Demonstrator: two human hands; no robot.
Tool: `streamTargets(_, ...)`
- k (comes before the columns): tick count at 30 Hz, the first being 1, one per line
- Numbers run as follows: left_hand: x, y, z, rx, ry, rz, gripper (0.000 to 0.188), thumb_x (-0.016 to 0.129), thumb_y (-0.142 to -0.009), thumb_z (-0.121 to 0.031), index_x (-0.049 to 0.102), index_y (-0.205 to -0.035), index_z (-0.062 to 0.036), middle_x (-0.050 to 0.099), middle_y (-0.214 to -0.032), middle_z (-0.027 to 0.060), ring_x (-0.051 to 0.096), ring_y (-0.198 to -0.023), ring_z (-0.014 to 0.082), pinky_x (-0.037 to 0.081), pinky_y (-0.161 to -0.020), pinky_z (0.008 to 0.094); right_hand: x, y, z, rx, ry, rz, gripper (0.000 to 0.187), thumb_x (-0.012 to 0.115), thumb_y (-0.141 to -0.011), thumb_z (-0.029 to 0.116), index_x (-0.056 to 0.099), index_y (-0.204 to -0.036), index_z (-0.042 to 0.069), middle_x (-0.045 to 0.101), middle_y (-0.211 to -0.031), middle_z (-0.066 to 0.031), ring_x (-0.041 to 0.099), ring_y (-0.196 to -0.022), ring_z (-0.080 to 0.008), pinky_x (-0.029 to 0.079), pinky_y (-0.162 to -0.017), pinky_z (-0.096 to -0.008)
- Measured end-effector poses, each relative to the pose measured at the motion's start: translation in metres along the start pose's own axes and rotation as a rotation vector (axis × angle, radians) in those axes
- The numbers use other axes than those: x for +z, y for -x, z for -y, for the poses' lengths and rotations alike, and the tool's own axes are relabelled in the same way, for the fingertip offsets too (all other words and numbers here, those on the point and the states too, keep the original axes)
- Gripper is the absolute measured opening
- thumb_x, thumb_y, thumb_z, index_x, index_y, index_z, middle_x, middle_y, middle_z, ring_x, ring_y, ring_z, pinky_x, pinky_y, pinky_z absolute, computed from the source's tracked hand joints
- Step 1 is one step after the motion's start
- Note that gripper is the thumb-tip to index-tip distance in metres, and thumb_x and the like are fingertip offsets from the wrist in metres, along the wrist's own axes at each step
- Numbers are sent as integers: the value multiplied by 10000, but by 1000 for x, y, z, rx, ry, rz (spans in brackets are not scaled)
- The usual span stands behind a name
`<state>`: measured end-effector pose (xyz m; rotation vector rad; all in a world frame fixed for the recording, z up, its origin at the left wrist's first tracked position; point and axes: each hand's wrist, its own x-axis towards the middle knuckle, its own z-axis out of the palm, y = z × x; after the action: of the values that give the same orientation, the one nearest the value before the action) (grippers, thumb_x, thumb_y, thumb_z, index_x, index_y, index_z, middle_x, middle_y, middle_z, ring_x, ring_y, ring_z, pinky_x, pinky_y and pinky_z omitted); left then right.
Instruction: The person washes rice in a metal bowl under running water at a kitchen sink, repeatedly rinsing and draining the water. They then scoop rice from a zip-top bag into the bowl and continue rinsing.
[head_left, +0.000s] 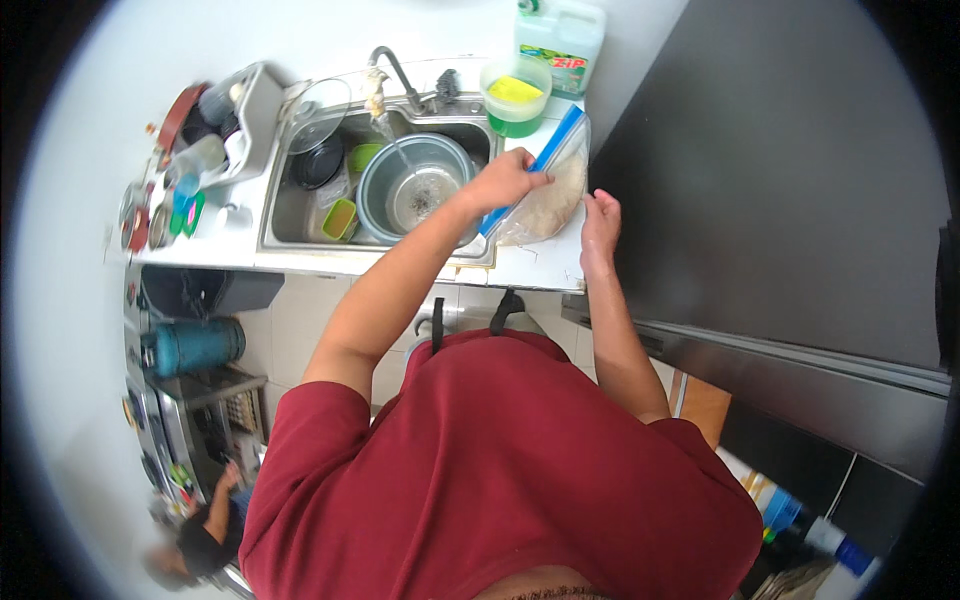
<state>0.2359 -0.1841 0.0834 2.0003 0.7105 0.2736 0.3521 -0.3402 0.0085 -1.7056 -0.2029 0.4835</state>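
A clear zip bag with a blue strip along its opening lies on the white counter right of the sink. Its contents look pale and grainy; their kind is unclear. At the strip, my left hand pinches the bag, its forearm passing over the sink's front. My right hand has its fingers closed at the bag's right edge. In the sink stands a grey round basin, and water runs into it from the tap.
Left of the basin are a dark round lid and a green container. A tub with green liquid and a large jug stand behind the bag. A dish rack is at left, a dark fridge at right. Another person works lower left.
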Motion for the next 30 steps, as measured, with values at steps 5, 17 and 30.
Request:
streamTargets(5, -27, -19, -19, -173, 461, 219, 247, 753, -813, -171, 679, -976, -1, 680, -839, 44, 584, -705, 90, 454, -610, 243, -5, 24, 73, -248, 166, 7, 260, 639, -931, 267, 638, -953, 7, 647, -784, -38, 598, -671, -99, 495, -610, -247)
streamTargets(17, -33, -29, -18, -208, 723, 568, 211, 595, -920, -67, 661, -1085, 47, 686, -978, 134, 671, -887, 166, 574, -709, 275, 38, 29, 113, 66, 80, 37, 276, 652, -907, 245, 648, -883, -30, 671, -803, -90, 656, -691, -139, 552, -625, -262)
streamTargets(30, -14, -17, -16, 131, 327, 229, 397, 840, -759, -191, 592, -982, 24, 608, -870, 56, 618, -694, 117, 512, -596, 239, 22, 21, 91, 149, -283, 308, 295, 592, -959, 201, 646, -1048, -76, 684, -917, -114, 678, -807, -164, 566, -733, -290)
